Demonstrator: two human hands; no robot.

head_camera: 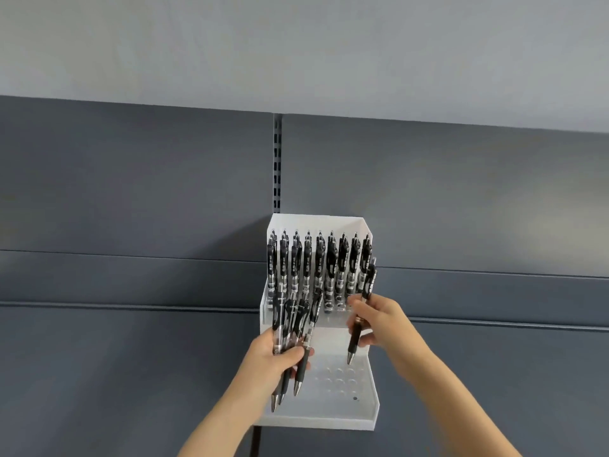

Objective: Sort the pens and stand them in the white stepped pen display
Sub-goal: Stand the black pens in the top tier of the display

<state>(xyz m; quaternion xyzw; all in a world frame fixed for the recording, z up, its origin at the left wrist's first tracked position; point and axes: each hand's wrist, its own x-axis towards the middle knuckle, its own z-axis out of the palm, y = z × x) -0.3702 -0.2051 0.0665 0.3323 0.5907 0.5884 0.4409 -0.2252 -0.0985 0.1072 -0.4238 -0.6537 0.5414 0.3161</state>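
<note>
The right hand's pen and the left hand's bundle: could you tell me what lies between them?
Head view: only a bare white riser of the display separates single pen from bundle.

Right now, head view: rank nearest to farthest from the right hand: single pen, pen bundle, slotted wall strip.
1. Single pen: in the right hand.
2. Pen bundle: leftward, in the left hand.
3. Slotted wall strip: above the display.

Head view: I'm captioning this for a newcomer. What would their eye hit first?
The white stepped pen display stands centre against grey shelving, its upper steps packed with upright black pens. In front, the left hand grips a bundle of pens while the right hand holds a single pen tip-down above the empty lower holes.
</note>
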